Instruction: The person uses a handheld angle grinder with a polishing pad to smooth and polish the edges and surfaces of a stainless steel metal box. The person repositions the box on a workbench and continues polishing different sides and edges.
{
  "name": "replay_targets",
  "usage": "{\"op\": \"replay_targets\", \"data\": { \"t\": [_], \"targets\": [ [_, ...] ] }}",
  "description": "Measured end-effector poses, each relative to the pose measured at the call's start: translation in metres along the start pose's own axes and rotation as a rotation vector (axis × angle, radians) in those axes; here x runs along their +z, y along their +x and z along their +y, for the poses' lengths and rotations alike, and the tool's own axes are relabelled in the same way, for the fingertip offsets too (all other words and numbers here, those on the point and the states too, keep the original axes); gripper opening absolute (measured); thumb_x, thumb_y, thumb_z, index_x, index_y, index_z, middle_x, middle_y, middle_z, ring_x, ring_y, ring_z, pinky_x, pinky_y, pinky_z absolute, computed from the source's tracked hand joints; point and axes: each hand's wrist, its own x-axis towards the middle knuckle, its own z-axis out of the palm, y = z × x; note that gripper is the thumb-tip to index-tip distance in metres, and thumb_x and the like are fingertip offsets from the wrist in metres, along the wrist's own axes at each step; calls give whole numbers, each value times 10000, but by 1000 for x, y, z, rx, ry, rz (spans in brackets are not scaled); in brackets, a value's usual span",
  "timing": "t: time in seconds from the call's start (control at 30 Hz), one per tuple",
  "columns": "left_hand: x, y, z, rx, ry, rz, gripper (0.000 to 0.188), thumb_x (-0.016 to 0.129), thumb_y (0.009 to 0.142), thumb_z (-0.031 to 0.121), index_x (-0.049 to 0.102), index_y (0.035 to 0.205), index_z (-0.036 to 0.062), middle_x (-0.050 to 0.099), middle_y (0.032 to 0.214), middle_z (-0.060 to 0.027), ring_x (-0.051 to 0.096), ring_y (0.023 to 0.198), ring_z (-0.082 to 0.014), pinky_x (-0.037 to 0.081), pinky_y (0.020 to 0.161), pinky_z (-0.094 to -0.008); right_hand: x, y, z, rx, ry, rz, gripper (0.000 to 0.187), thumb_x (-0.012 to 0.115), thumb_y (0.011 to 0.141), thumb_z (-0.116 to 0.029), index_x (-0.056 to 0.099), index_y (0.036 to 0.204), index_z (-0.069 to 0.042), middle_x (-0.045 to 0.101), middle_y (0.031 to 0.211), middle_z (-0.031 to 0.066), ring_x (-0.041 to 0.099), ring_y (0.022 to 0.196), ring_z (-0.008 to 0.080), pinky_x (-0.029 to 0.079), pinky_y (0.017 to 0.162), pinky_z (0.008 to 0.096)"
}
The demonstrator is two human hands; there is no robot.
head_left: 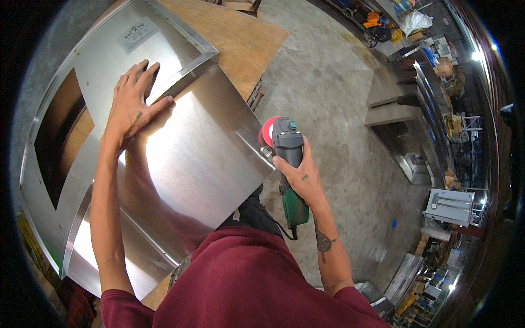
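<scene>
My right hand [303, 177] is wrapped around a green and black angle grinder [291, 158]. The red disc [268, 131] on its head meets or nearly meets the right edge of a large sheet-metal housing [202, 158]; whether it touches I cannot tell. Spread across a raised flange of the housing, my left hand [134, 104] rests with its fingers apart. The shiny metal has a long dark cutout [63, 136] at the left and a label [137, 36] near the top. The grinder's cord hangs from its lower end.
Beneath the housing is a wooden tabletop [240, 33], its edge showing at the upper right. Concrete floor [328, 82] extends to the right. Farther off stand stainless steel units [404, 126], a pale box with a handle [450, 207], and shelves with assorted goods.
</scene>
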Motion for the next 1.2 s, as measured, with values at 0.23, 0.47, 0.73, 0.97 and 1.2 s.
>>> {"op": "replay_targets", "data": {
  "t": [0.23, 0.47, 0.73, 0.97, 1.2],
  "targets": [
    [-15, -6, 5, 14, -32, 2, 918, 799, 886, 643, 574, 1660, 204, 448, 1759, -189, 379, 1636, -423, 299, 1358, -598, -2, -1, -11, -52, 33, -6, 1022, 861, 942, -443, 325, 1721, -56, 701, 1430, 317, 724, 1302, 442, 550, 1098, 480],
    [-23, -9, 7, -20, -21, -11, 946, 802, 868, 679, 577, 1661, 215, 456, 1754, -193, 380, 1635, -436, 301, 1354, -639, -4, 1, -26, -36, 29, -27, 1054, 851, 935, -486, 316, 1727, -41, 671, 1467, 342, 685, 1356, 473, 522, 1138, 497],
    [-30, -10, 5, 2, -42, -2, 982, 818, 840, 687, 573, 1662, 208, 451, 1754, -202, 371, 1638, -443, 297, 1355, -644, -7, 1, -47, -54, 21, -47, 1069, 833, 938, -503, 299, 1734, -30, 672, 1461, 350, 695, 1346, 469, 527, 1128, 493],
    [-37, -14, 7, -19, -38, -17, 956, 810, 850, 657, 567, 1666, 223, 442, 1760, -199, 366, 1638, -450, 281, 1361, -642, -5, 4, -58, -70, -8, -34, 1073, 824, 934, -513, 302, 1733, -22, 721, 1373, 330, 748, 1230, 436, 545, 1088, 475],
    [-50, -17, 11, -10, -51, -16, 949, 806, 853, 648, 568, 1665, 217, 450, 1755, -202, 377, 1636, -438, 275, 1368, -624, -5, 4, -75, -103, -19, -30, 1067, 831, 932, -496, 303, 1738, -36, 752, 1301, 288, 782, 1045, 359, 573, 1004, 456]
  ]
}}
